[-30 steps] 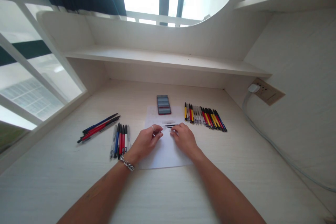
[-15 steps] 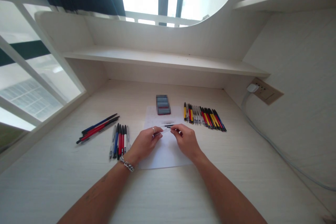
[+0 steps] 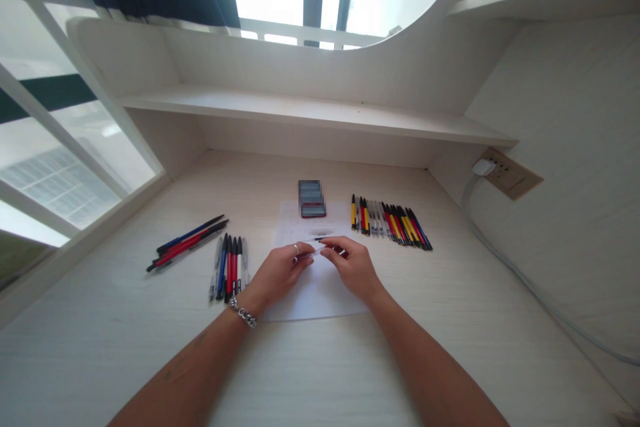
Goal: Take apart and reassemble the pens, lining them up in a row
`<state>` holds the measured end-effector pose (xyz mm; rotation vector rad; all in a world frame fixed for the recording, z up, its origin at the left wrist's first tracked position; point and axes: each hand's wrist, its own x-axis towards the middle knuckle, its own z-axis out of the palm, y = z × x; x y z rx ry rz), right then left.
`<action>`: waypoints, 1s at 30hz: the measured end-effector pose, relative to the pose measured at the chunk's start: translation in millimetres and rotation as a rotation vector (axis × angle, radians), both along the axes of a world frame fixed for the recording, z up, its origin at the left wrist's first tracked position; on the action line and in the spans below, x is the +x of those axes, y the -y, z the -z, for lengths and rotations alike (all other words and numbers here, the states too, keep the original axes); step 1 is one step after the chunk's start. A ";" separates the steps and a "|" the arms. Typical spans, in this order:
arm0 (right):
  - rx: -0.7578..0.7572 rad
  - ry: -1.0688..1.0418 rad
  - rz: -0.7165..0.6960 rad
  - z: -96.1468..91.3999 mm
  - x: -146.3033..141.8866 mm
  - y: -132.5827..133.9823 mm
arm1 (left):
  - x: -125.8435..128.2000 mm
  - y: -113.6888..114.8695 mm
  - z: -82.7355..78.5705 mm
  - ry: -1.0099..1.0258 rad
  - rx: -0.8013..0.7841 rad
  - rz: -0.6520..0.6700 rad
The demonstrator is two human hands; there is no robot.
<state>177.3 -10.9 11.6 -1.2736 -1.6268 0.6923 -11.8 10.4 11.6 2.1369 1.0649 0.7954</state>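
left hand (image 3: pixel 283 271): thumb and fingers pinching a clear pen part (image 3: pixel 317 251), held over the paper (image 3: pixel 320 293). right hand (image 3: pixel 354 265): fingertips drawn in at the part's right end; too small to tell if they grip it. ring (image 3: pixel 296 249) on left hand, bracelet (image 3: pixel 243 313) at left wrist. dark piece (image 3: pixel 319 239) just beyond the fingers. phone (image 3: pixel 312 199) across the paper's far edge. pen row (image 3: pixel 231 268) left of paper, loose pens (image 3: pixel 189 244) farther left; longer multicolor row (image 3: pixel 391 223) on the right. all on the desk (image 3: pixel 440 320).
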 end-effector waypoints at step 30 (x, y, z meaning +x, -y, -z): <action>0.038 0.125 0.174 7.6 8.1 -12.0 | -0.1 -6.8 0.5 0.468 -0.460 -0.026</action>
